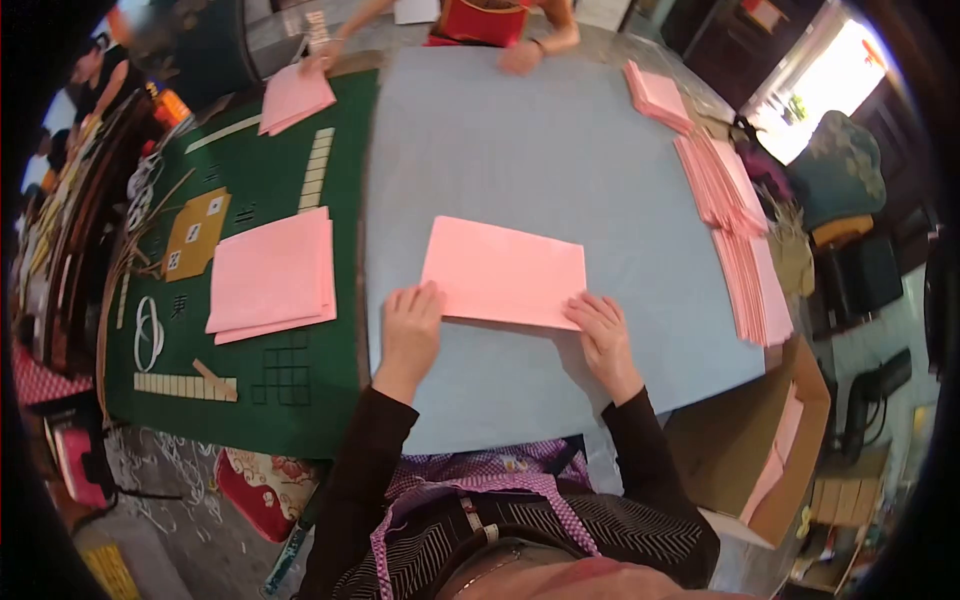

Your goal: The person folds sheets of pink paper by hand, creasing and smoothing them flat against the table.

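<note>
A folded pink sheet (508,270), paper or cloth, is between my two hands over the blue-grey tabletop (500,150). My left hand (412,325) grips its near left corner, thumb on top. At the near right corner, my right hand (600,330) holds the sheet with its fingers bent over the edge. To the left, a stack of folded pink sheets (270,272) lies on the green mat (350,180). Along the right table edge are several folded pink bundles (745,275), fanned and overlapping.
Across the table, another person's hand (522,58) rests near the far edge; their other hand touches a pink pile (296,98). Brown cardboard (197,235), white tile strips (185,386) and a white loop (149,333) lie on the mat. A cardboard box (800,440) with pink sheets stands at right.
</note>
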A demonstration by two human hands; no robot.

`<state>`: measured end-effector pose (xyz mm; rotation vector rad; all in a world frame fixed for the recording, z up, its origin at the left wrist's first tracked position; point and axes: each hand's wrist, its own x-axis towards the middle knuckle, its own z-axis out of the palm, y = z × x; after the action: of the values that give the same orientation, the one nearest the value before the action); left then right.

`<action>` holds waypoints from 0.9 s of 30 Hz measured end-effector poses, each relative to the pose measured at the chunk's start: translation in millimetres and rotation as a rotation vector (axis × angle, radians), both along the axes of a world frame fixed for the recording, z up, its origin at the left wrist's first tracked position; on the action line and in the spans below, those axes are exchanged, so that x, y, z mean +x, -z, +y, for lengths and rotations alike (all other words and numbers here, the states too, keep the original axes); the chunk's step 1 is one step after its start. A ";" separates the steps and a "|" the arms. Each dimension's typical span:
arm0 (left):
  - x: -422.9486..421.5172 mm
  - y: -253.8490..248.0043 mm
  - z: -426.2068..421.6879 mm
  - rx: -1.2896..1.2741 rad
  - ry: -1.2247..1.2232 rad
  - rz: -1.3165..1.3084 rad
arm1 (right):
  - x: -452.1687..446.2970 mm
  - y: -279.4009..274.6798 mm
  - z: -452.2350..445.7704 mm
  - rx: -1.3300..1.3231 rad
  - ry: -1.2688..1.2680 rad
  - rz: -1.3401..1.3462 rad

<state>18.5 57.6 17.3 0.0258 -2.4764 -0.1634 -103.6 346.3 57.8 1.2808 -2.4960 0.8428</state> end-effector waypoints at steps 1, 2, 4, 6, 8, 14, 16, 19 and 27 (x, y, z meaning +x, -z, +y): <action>-0.4 2.1 -1.6 0.010 0.030 -0.012 | 1.0 -5.1 1.4 -0.038 -0.030 -0.054; -0.6 4.3 -2.7 -0.015 -0.004 -0.012 | 0.9 -9.3 3.7 -0.028 0.001 -0.067; -0.3 8.3 -3.9 -0.034 -0.001 -0.026 | -0.7 -17.3 10.0 -0.104 -0.087 -0.140; 0.0 8.1 -4.4 -0.032 -0.049 -0.062 | -0.7 -29.7 18.5 -0.111 -0.072 -0.183; 0.7 5.7 -2.4 -0.039 -0.016 -0.067 | -2.1 -42.7 31.2 -0.126 -0.060 -0.210; -1.1 6.7 -1.6 0.014 -0.024 -0.081 | -15.7 -86.0 72.0 -0.261 0.069 -0.380; -0.9 9.3 -0.8 0.015 -0.018 -0.079 | -26.4 -111.2 91.8 -0.237 0.113 -0.471; 0.2 5.4 1.8 0.019 -0.050 -0.119 | -54.6 -142.9 131.6 -0.206 0.139 -0.531; -0.4 10.8 1.4 0.053 -0.052 -0.111 | -163.2 -243.4 261.6 -0.241 0.475 -0.400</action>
<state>18.1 59.0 6.5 0.1241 -2.5790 -0.2103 -266.8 608.0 301.2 0.4402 -2.7043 1.3120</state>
